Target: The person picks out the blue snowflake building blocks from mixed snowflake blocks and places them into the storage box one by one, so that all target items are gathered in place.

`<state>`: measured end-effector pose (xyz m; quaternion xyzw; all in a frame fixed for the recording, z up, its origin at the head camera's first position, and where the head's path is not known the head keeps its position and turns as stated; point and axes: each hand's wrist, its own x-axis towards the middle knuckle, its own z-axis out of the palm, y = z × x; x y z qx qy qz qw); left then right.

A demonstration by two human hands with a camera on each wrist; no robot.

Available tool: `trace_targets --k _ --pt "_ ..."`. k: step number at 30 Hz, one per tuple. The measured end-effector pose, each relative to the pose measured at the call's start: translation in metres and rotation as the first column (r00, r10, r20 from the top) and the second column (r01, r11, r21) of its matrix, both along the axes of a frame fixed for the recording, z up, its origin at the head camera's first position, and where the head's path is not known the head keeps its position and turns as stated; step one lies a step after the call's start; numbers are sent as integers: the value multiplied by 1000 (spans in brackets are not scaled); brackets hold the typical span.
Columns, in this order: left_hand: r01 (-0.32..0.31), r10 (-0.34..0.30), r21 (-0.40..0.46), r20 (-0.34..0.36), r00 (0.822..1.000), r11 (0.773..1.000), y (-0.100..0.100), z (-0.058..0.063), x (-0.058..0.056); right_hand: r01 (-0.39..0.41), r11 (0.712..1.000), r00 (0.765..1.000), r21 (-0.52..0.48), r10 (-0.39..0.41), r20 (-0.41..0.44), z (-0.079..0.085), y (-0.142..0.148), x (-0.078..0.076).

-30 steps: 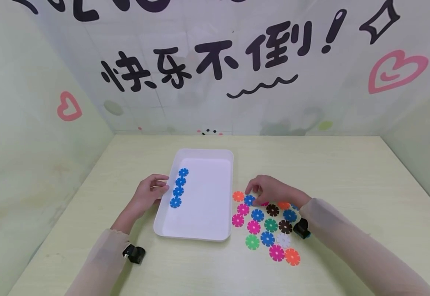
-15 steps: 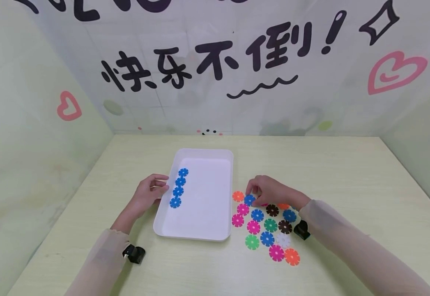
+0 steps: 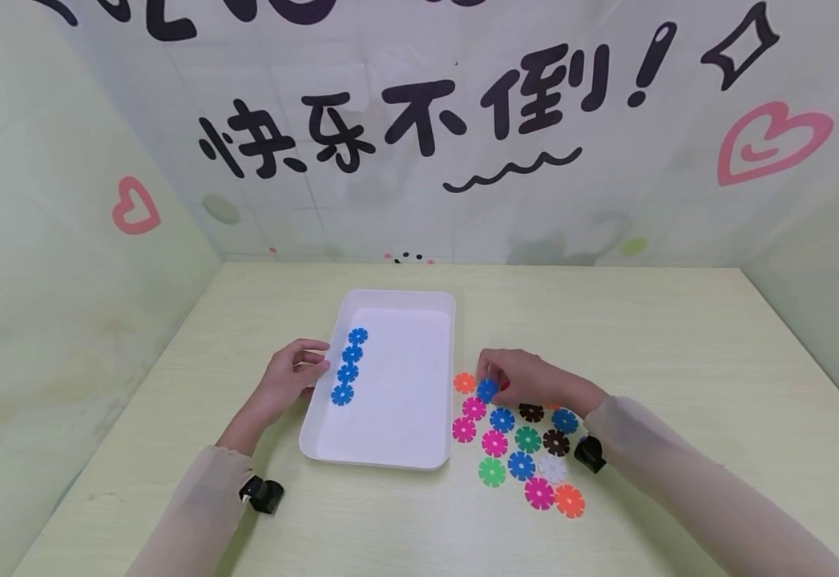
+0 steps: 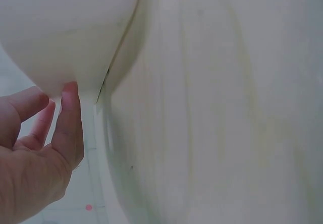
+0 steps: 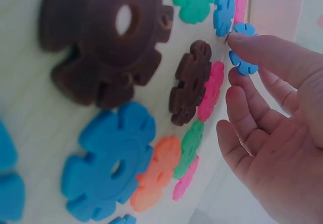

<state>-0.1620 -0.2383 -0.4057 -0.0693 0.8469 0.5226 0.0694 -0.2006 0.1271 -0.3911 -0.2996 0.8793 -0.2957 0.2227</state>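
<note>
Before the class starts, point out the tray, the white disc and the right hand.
Tray [image 3: 406, 381]: head view, bare floor.
White disc [image 3: 553, 468]: head view, near its middle.
Right hand [image 3: 524, 373]: head view, back of hand.

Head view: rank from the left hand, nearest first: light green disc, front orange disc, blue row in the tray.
1. Blue row, inside the tray, just right of the left hand.
2. Light green disc, past the tray's right side.
3. Front orange disc, farther right.

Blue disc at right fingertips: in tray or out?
Out: the blue disc is pinched in the right hand, to the right of the white tray.
</note>
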Motion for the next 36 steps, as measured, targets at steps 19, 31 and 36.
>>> trace_targets --k 19,31,36 --pt "3 -3 10 -3 1000 1000 0 0 0 -87 992 996 -88 83 -41 14 0 -4" --pt "3 -3 19 3 1000 1000 0 1 0 -134 968 986 -212 109 -129 39 -36 -15" --pt "1 -1 21 7 1000 1000 -1 1 0 -99 967 992 -233 77 -100 43 -65 -26"
